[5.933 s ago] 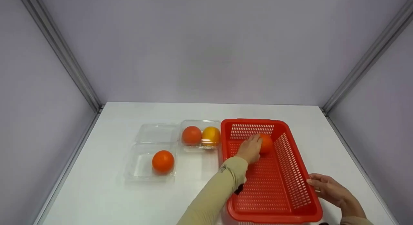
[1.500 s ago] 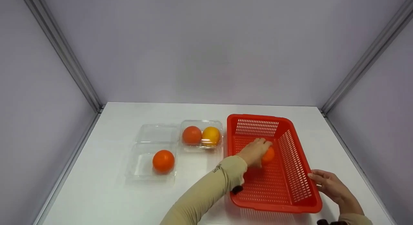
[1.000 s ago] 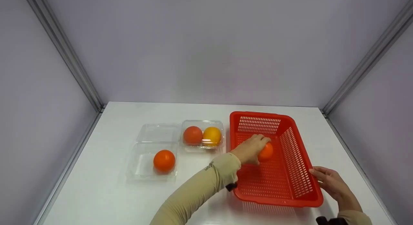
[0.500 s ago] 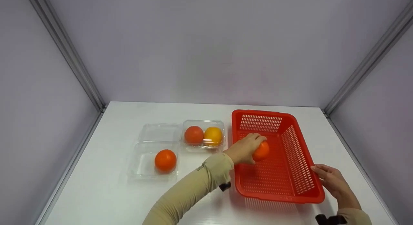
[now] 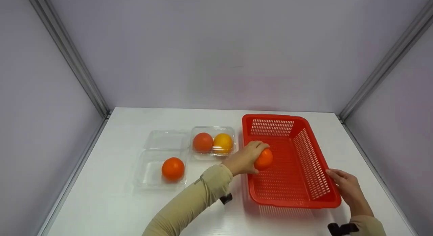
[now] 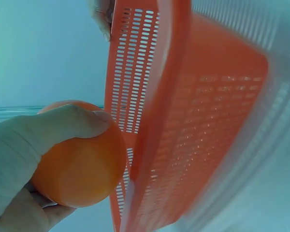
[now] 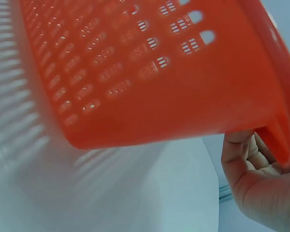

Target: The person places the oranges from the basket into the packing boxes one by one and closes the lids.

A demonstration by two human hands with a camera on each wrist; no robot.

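My left hand holds an orange just inside the left rim of a red slotted plastic basket. In the left wrist view, the thumb lies across the orange, with fingers curled beneath it; the basket wall is close beside. At the basket's right side, my right hand grips the rim; in the right wrist view its fingers curl under that rim. A second orange sits in the right part of an open clear plastic clamshell on the left.
Behind the open clamshell, a closed clear clamshell contains a reddish round fruit and a yellow one. It stands close to the basket's left side. White table surface extends at the front left; grey walls enclose the back and sides.
The left hand has carried the orange leftward from the basket's middle to its left rim. The basket has shifted slightly right and away, with the right hand still on its rim.
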